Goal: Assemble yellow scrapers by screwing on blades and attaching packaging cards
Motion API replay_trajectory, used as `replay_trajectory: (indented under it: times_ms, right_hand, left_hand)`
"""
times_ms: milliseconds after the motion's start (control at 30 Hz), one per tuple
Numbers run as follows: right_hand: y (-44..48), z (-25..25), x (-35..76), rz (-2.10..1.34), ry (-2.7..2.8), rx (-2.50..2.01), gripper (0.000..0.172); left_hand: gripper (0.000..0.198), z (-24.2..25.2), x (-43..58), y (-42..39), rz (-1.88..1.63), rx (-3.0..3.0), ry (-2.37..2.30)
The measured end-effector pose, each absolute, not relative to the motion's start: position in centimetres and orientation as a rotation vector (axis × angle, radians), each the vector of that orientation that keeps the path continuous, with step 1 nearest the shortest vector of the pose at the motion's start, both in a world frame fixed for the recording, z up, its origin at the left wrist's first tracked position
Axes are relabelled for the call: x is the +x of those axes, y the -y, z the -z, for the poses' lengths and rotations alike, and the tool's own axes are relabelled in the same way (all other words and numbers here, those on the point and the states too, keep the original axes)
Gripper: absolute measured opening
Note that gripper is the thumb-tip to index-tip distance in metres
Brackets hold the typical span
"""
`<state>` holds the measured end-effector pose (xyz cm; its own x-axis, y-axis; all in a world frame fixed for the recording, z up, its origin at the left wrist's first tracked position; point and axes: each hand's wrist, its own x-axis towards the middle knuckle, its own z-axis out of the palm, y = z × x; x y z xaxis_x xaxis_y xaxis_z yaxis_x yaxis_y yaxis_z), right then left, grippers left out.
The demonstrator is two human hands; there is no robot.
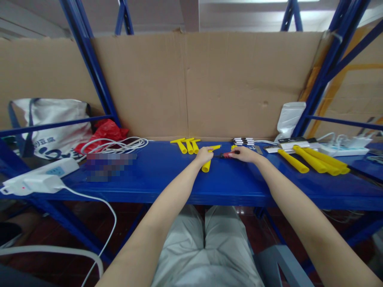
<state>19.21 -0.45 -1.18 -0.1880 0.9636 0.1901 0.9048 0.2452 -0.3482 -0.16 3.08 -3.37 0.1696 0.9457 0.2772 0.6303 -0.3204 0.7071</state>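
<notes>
My left hand is closed around a yellow T-shaped handle piece, its round end pointing toward me over the blue table. In my right hand is a red and black screwdriver, held level with its shaft toward the yellow piece. Whether the tip touches the piece cannot be made out. A small yellow part shows just behind my right fingers, mostly hidden. Behind my left hand lie several more yellow T-shaped pieces. To the right, several long yellow tubes rest on the table.
Small black-and-white packets lie behind my right hand. White power strips sit at the right and a white charger at the left. Coiled white cable, a red bag and a cloth tote stand left. Cardboard walls the back.
</notes>
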Motion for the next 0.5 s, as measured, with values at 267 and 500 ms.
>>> replay_trajectory:
  times_ms: [267,500]
  right_hand:
    - [-1.0,1.4,20.7,-0.109,1.995,-1.831,0.023]
    - [-3.4,2.0,25.2,0.008,1.578,-2.016,0.023]
  left_hand:
    - [0.04,3.9,0.0,-4.1,-1.042,1.861,-1.399]
    - [0.033,3.7,0.2,-4.2,-1.121,1.741,-1.395]
